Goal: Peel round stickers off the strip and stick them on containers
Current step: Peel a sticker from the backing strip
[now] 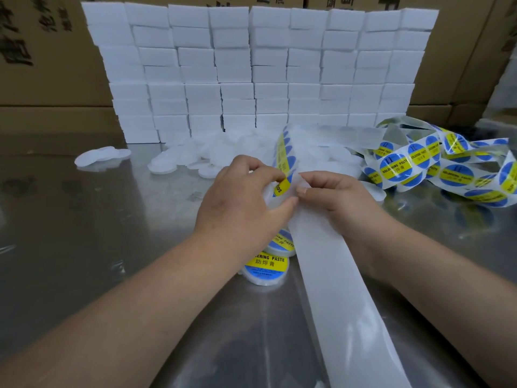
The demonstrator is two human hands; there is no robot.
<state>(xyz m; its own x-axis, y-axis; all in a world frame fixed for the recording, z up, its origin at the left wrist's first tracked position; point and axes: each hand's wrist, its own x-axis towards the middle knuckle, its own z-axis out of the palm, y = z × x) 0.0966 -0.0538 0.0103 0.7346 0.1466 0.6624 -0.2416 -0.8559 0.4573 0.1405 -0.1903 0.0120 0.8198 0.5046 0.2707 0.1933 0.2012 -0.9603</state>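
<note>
My left hand holds a round white container and pinches a blue-and-yellow round sticker that lies partly on its top. My right hand pinches the translucent backing strip right beside it, at the point where the sticker leaves the strip. The strip still carrying stickers rises behind my fingers and runs off to the right. Two labelled containers lie on the table under my left wrist.
A tangled heap of sticker strip lies at the right. A pile of unlabelled white round containers spreads across the metal table, before a wall of stacked white boxes. Cardboard cartons stand behind.
</note>
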